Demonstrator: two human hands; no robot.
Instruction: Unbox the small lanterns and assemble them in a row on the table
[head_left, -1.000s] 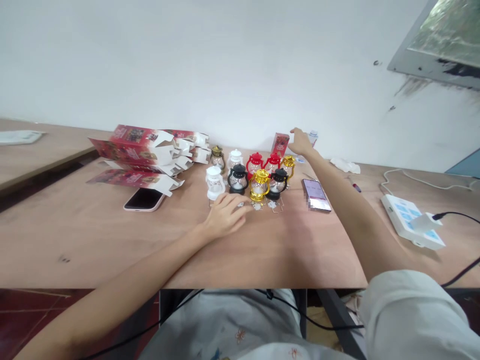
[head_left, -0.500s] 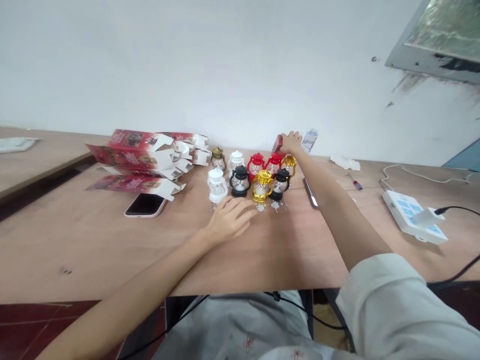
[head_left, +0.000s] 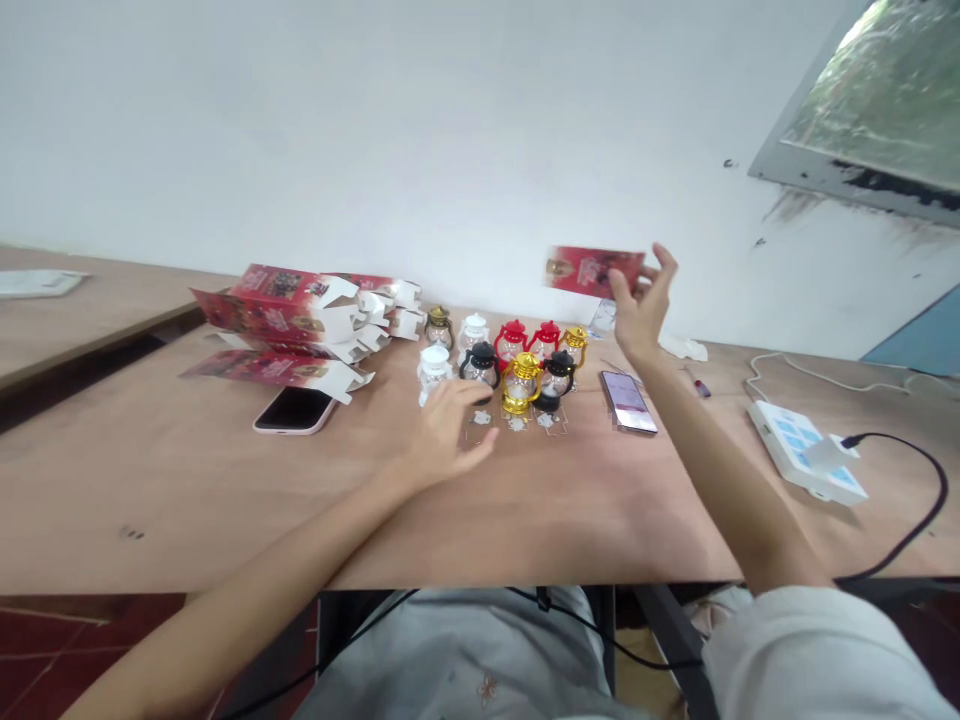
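Observation:
My right hand (head_left: 645,305) holds a red printed box (head_left: 592,271) by its right end, raised above the table in front of the wall. Open and empty, my left hand (head_left: 448,435) hovers by the front row of small lanterns, fingers apart. That row has a white lantern (head_left: 434,372), a black lantern (head_left: 478,370), a gold lantern (head_left: 519,383) and another black lantern (head_left: 555,378). Behind them stand a bronze lantern (head_left: 439,328), a white one, red lanterns (head_left: 512,340) and a gold one (head_left: 575,343). Small clear pieces with pale patches lie before the front row.
Open red cartons (head_left: 281,320) are piled at the left, beside a pink-edged phone (head_left: 294,410). To the right lie a lit phone (head_left: 628,402), a white tissue (head_left: 682,347), a small screwdriver (head_left: 700,386) and a white power strip (head_left: 806,452) with cables.
My right hand has lifted the red box from behind the lanterns, up and to the right. The phone under my right arm now shows fully. My left hand has shifted slightly, its fingers spreading.

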